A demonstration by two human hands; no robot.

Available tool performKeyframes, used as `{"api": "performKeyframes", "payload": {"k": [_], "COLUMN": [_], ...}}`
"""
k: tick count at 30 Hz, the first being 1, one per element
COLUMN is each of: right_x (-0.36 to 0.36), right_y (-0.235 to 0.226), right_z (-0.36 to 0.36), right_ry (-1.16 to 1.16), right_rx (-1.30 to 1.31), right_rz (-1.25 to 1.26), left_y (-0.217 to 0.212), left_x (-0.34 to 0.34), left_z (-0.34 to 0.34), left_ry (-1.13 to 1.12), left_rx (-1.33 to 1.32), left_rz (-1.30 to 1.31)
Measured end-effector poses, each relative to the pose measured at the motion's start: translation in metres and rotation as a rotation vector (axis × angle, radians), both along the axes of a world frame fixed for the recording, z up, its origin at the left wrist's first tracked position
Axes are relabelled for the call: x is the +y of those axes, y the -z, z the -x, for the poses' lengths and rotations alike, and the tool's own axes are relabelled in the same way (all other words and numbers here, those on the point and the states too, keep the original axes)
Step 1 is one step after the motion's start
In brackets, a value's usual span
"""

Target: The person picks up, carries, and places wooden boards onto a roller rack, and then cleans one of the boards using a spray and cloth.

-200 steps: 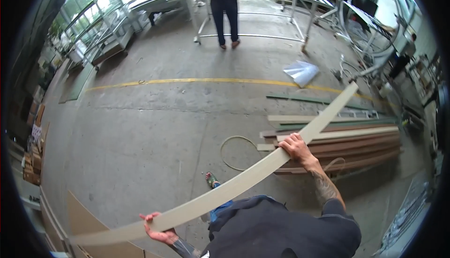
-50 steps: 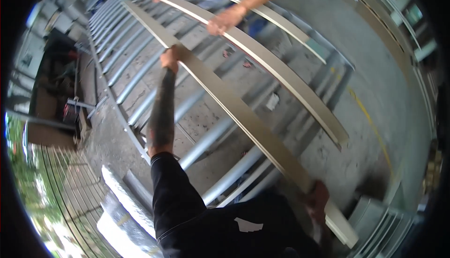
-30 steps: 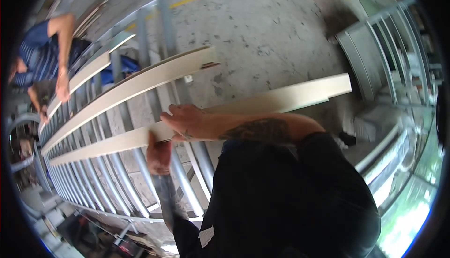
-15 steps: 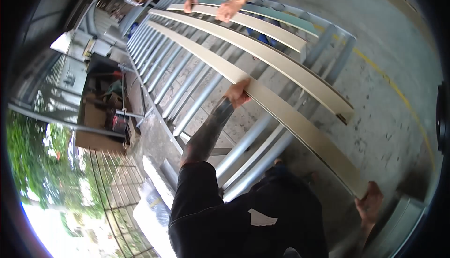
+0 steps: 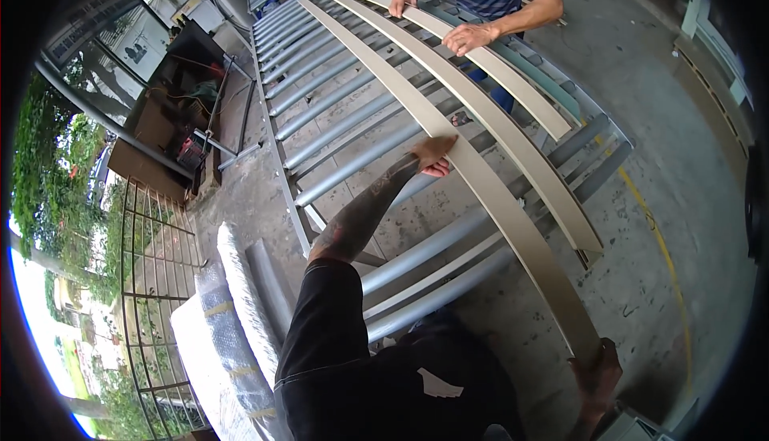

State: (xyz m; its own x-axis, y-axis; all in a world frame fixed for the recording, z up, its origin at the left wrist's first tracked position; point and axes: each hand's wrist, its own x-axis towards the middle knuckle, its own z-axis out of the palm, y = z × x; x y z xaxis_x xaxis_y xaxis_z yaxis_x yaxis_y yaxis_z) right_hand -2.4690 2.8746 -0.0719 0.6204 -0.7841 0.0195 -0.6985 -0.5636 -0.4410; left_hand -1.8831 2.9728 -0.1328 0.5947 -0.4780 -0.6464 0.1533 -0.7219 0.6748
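Note:
A long beige board (image 5: 505,213) lies lengthwise over the grey rollers, its near end jutting past the frame toward me. My left hand (image 5: 435,157) is closed on its left edge about midway along, thumb on top and fingers beneath. At the near end my right hand (image 5: 599,370) is closed around the board's tip. Just to the right runs a second beige board (image 5: 485,108) with a folded, channel-like end. Beyond it a co-worker's two hands (image 5: 469,38) rest on a shorter beige board (image 5: 521,88).
The roller table (image 5: 352,169) stretches away to the far left. A green strip (image 5: 565,98) lies near its right side. Bubble-wrapped rolls (image 5: 232,337) stand at lower left by a metal grid (image 5: 160,297). A yellow line (image 5: 661,241) marks the floor on the right.
My view has shifted, showing more of the co-worker and the wrapped rolls. Both my hands stay on the same board. The co-worker's hands remain at the shorter board.

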Motion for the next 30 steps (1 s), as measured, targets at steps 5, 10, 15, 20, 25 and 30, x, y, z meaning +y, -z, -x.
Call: {"api": "performKeyframes", "payload": {"k": [5,10,15,20,25,30], "right_x": [0.009,-0.001,-0.007,-0.023,-0.014,0.0], "right_y": [0.032,0.059,0.069,0.079,0.071,0.086], "right_z": [-0.04,-0.048,-0.05,-0.065,-0.072,-0.073], "right_ry": [-0.029,-0.189,-0.303,-0.147,-0.11,-0.036], "right_rx": [0.113,-0.05,0.056,0.108,-0.036,-0.073], "right_rz": [-0.069,0.182,0.164,-0.06,-0.006,-0.019], "left_y": [0.04,0.046,0.028,0.039,0.064,0.06], "left_x": [0.029,0.035,0.032,0.007,0.007,-0.004], "left_z": [-0.062,-0.085,-0.084,-0.09,-0.102,-0.1], "left_ry": [-0.244,-0.175,-0.065,-0.222,-0.214,-0.236], "left_rx": [0.101,-0.004,0.018,0.02,0.067,-0.001], "left_rz": [0.465,0.362,0.188,0.385,0.51,0.481]}}
